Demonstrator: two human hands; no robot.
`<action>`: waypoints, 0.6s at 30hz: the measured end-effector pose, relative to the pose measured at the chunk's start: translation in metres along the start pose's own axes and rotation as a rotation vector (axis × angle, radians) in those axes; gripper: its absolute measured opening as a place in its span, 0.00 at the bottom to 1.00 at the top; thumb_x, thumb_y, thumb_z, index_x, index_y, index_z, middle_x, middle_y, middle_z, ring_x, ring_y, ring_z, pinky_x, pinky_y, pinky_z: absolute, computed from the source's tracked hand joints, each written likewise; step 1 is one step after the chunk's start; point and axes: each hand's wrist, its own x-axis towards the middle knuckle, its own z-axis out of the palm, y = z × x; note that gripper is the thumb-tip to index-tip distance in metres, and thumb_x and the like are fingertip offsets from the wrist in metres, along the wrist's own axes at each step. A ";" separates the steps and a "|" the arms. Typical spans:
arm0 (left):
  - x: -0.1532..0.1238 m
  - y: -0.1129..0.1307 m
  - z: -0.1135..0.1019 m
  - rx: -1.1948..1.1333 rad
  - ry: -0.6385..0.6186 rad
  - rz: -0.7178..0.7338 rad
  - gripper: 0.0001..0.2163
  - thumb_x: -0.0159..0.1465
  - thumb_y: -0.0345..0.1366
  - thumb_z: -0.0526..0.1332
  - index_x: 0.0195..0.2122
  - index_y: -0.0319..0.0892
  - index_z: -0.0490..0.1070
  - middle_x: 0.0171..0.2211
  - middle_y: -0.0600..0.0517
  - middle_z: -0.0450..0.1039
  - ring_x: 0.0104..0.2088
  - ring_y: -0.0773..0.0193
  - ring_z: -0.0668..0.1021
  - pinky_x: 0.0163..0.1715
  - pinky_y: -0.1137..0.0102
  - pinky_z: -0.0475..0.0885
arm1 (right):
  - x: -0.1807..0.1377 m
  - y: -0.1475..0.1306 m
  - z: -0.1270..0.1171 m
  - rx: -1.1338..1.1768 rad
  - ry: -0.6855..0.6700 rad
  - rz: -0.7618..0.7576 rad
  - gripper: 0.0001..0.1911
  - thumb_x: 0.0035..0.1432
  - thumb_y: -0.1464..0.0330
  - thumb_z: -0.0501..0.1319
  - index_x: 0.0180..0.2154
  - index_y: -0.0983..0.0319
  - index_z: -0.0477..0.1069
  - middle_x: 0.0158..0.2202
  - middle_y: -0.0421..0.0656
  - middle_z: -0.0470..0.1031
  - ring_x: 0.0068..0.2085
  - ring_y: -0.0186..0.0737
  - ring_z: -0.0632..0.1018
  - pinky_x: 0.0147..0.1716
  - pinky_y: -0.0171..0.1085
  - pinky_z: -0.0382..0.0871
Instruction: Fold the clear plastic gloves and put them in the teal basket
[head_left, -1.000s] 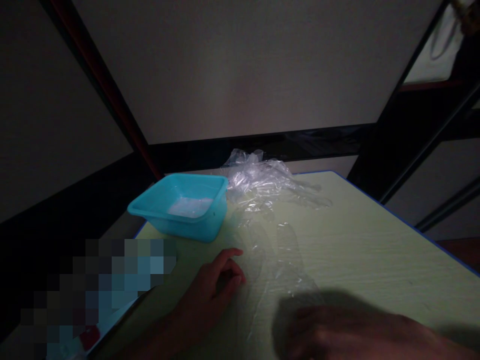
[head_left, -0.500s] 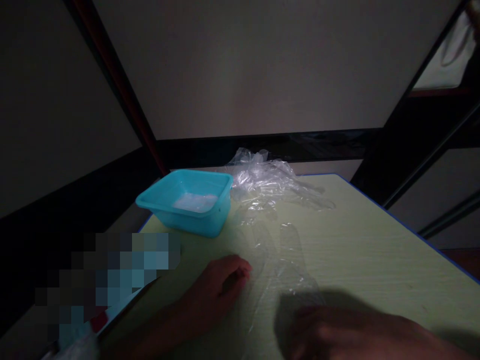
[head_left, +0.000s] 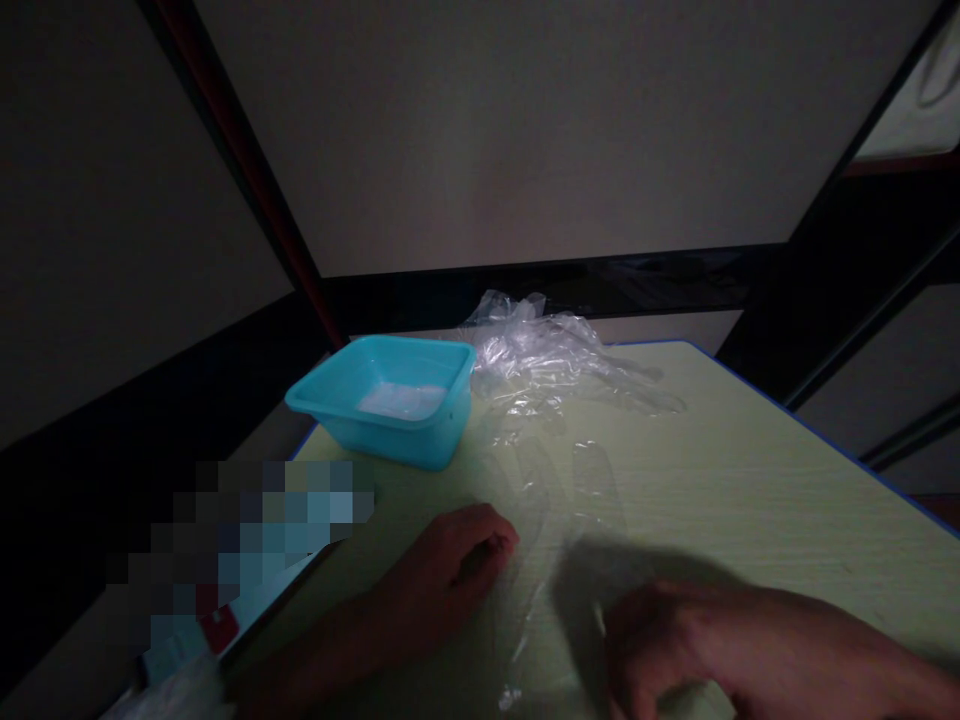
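Note:
A clear disposable plastic glove (head_left: 592, 475) lies spread on the table, its finger shapes pointing away from me. My left hand (head_left: 457, 570) rests at the glove's left side, thumb and fingers closed in a pinch at its edge. Over the glove's lower right part is my right hand (head_left: 690, 635), with its fingers curled downward. A thin pale edge shows beside those fingertips, but what they hold is hidden. Behind the glove lies a crumpled heap of clear plastic gloves (head_left: 540, 345).
A turquoise plastic basin (head_left: 435, 440) with something whitish in its bottom stands at the table's back left. The pale wooden table (head_left: 750, 470) has a blue edge. A wall panel (head_left: 510, 140) rises behind it. A pixelated patch covers something at the left.
My right hand has risen slightly and shifted right, showing more of its fingers and wrist. My left hand keeps its pinch. The whole view has shifted a little.

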 end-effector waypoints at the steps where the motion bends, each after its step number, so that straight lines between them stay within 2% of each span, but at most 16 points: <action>1: 0.001 0.000 -0.001 -0.008 -0.016 -0.008 0.08 0.63 0.31 0.50 0.31 0.40 0.68 0.28 0.53 0.69 0.29 0.66 0.71 0.29 0.74 0.64 | 0.000 0.000 -0.003 0.046 0.013 0.021 0.10 0.46 0.80 0.55 0.31 0.64 0.71 0.33 0.44 0.79 0.35 0.35 0.78 0.34 0.32 0.71; 3: 0.002 -0.001 -0.002 -0.028 -0.038 -0.017 0.08 0.63 0.32 0.50 0.32 0.39 0.69 0.28 0.53 0.69 0.29 0.66 0.71 0.29 0.74 0.64 | -0.001 0.000 -0.007 0.142 0.053 0.080 0.10 0.48 0.80 0.54 0.31 0.65 0.71 0.34 0.45 0.79 0.35 0.35 0.78 0.34 0.33 0.71; 8: 0.005 -0.001 -0.007 -0.050 -0.078 -0.020 0.09 0.63 0.33 0.51 0.32 0.39 0.70 0.30 0.51 0.71 0.31 0.64 0.72 0.31 0.73 0.65 | -0.003 0.010 -0.013 0.454 0.133 0.223 0.02 0.52 0.74 0.57 0.28 0.65 0.65 0.33 0.49 0.78 0.33 0.35 0.78 0.31 0.33 0.68; 11: 0.004 0.001 -0.010 -0.066 -0.073 0.021 0.13 0.66 0.36 0.48 0.32 0.40 0.70 0.30 0.51 0.72 0.33 0.63 0.73 0.35 0.72 0.65 | -0.002 0.019 -0.017 0.667 0.153 0.242 0.06 0.57 0.70 0.56 0.29 0.63 0.61 0.30 0.47 0.77 0.32 0.34 0.77 0.28 0.32 0.66; 14: 0.002 0.000 -0.012 -0.118 -0.056 0.085 0.23 0.69 0.45 0.40 0.31 0.41 0.70 0.30 0.50 0.72 0.34 0.62 0.73 0.37 0.71 0.66 | 0.000 0.028 -0.019 0.838 0.203 0.199 0.08 0.58 0.67 0.58 0.30 0.62 0.59 0.28 0.43 0.76 0.30 0.35 0.78 0.28 0.33 0.67; 18: 0.002 -0.006 -0.009 -0.137 -0.071 0.180 0.32 0.64 0.58 0.36 0.33 0.39 0.72 0.30 0.48 0.71 0.32 0.60 0.73 0.36 0.69 0.67 | 0.002 0.039 -0.018 0.955 0.242 0.143 0.08 0.59 0.68 0.58 0.31 0.62 0.59 0.27 0.41 0.76 0.30 0.35 0.79 0.26 0.32 0.69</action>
